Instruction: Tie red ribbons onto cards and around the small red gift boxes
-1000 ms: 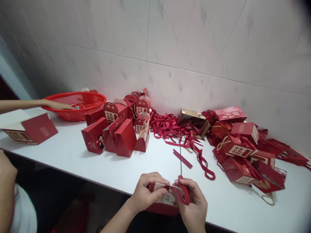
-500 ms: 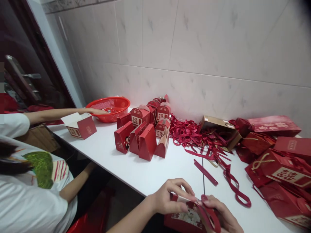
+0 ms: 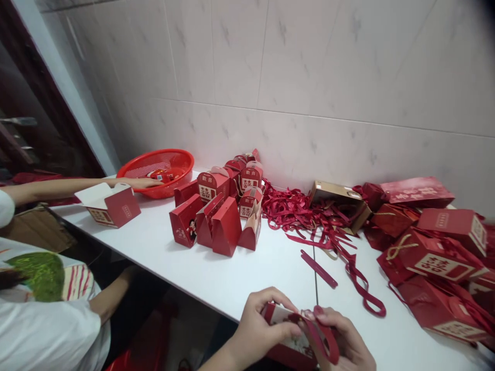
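Note:
Low at the front edge of the table, my left hand (image 3: 260, 325) is closed around the upper part of a red gift box (image 3: 288, 355) with a printed picture on its side. My right hand (image 3: 346, 337) pinches a dark red ribbon (image 3: 325, 342) at the box's top edge. The ribbon makes a loop there, and the fingertips of both hands almost meet. My fingers cover part of the box top. A single flat ribbon strip (image 3: 319, 269) lies beyond my hands, with a longer twisted ribbon (image 3: 363, 288) to its right.
Several red gift boxes (image 3: 225, 226) stand mid-table, beside a ribbon heap (image 3: 290, 206). Finished-looking red boxes (image 3: 436, 257) pile up at right, near a cardboard box (image 3: 336, 191). A co-worker's hand (image 3: 145, 183) reaches into a red basket (image 3: 180, 193), behind an open box (image 3: 124, 208).
My view has turned slightly right. My left fingers have drawn back from the ribbon and now curl over the box edge. Red packets show more clearly in the basket by the co-worker's hand.

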{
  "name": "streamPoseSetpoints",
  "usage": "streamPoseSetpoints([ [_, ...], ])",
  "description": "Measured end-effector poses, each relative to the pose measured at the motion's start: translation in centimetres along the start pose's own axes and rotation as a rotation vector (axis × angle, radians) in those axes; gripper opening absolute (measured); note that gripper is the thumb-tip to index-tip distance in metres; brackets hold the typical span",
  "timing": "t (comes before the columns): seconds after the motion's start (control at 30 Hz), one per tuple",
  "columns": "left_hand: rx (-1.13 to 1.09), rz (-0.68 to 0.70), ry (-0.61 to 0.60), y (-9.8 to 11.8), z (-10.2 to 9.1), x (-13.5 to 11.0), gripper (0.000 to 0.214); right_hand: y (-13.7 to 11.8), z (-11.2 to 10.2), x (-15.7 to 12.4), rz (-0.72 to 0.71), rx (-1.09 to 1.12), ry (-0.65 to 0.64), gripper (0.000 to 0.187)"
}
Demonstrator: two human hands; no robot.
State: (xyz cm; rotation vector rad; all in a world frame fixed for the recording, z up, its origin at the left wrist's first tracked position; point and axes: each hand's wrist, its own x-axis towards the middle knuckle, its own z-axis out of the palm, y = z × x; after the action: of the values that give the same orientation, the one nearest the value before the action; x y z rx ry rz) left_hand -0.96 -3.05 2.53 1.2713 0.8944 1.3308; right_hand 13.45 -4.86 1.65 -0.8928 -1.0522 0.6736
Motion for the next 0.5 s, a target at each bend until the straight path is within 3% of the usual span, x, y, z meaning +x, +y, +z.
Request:
streamPoseSetpoints([
  [0.13, 0.063, 0.103, 0.048, -0.2, 0.4, 0.1, 0.031, -0.7, -0.6, 0.9, 0.0, 0.05, -0.189, 0.024],
  [0.2, 0.1, 0.203, 0.042, -0.1, 0.4, 0.3, 0.03, -1.3, -0.9, 1.3, 0.08, 0.065, -0.269, 0.028],
  [0.33, 0.115, 0.402, 0.004, -0.3, 0.2, 0.4, 0.022, -2.5, -1.3, 1.5, 0.278, 0.1, -0.296, 0.032],
  [0.5, 0.1, 0.545, -0.046, -0.7, 0.0, 0.2, 0.01, -3.2, -1.5, 1.4, 0.36, 0.072, -0.365, 0.033],
])
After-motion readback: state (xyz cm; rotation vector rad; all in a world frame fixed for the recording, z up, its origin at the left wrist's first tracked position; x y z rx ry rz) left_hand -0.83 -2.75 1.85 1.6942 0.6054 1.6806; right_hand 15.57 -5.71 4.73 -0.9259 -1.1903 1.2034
